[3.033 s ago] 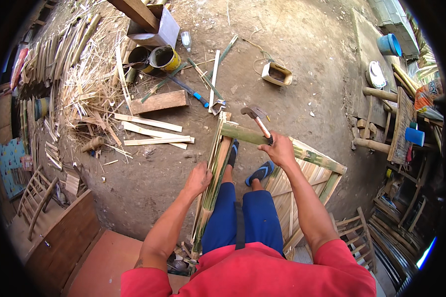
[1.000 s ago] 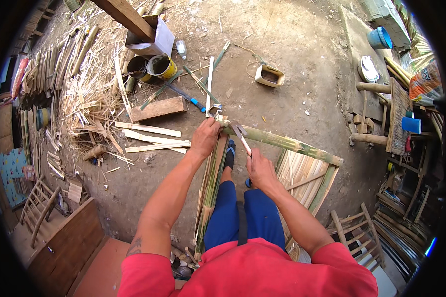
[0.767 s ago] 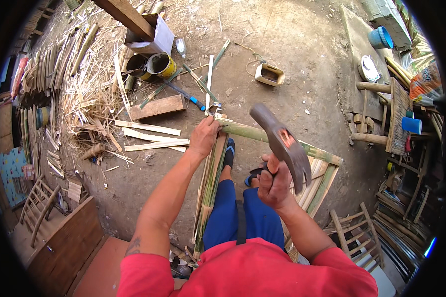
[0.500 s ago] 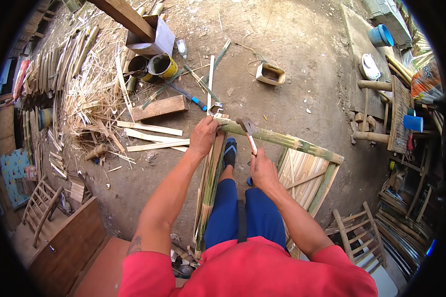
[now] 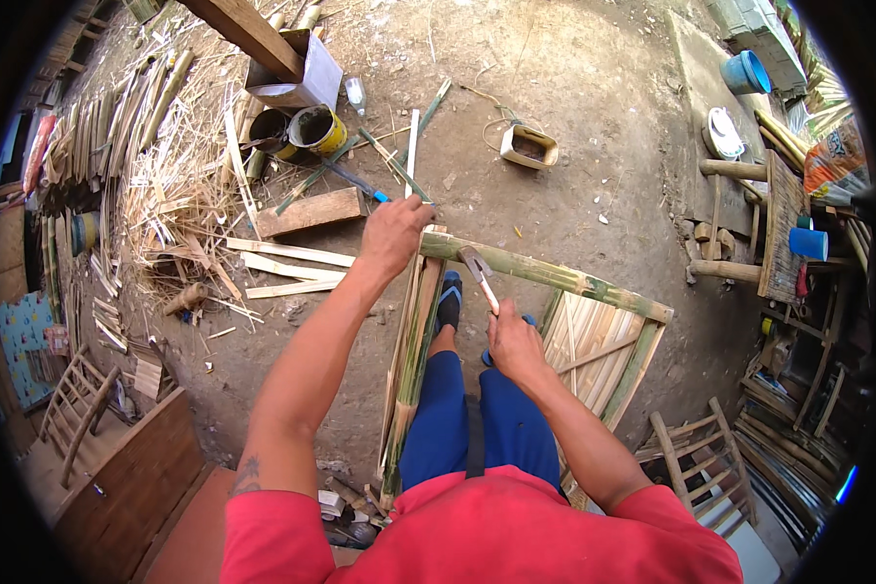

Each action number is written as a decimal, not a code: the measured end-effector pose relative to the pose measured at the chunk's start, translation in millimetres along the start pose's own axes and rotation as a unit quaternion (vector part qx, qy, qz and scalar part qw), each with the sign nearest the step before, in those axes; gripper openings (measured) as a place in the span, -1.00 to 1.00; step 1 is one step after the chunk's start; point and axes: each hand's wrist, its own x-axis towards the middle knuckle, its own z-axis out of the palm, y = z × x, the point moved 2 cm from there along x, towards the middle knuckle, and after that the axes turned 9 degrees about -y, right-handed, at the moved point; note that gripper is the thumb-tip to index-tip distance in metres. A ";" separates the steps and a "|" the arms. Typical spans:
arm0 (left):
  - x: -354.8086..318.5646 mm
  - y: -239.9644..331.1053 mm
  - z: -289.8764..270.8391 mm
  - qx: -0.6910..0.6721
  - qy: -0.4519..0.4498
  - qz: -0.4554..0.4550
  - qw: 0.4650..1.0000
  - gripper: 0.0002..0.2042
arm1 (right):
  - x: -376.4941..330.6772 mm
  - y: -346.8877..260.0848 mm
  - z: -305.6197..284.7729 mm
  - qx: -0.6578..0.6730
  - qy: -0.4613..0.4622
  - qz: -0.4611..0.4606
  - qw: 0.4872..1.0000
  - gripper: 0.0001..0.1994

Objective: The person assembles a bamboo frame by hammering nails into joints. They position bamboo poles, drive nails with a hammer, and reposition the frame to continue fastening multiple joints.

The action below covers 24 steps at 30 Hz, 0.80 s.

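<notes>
Head view, right grip [image 5: 514, 342]: grasping the claw hammer [image 5: 483, 280] by its handle
Hammer head [image 5: 473, 260]: ahead-left of the right grip, by the bamboo frame [image 5: 555, 277]
Left grip [image 5: 395, 237]: curled; cannot tell whether it holds anything
Frame corner [image 5: 438, 243]: just right of the left grip
Wood block [image 5: 311, 213]: left of the left grip

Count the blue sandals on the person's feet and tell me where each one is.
2. The left sandal shows just right of the left side of the bamboo frame; the right sandal is partly hidden behind the right hand gripping the hammer.
</notes>
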 end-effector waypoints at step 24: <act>-33.2 29.1 90.4 -0.392 0.156 -0.194 0.885 -0.82 | 1.8 -8.2 -8.4 0.047 -0.016 0.009 0.999 -0.71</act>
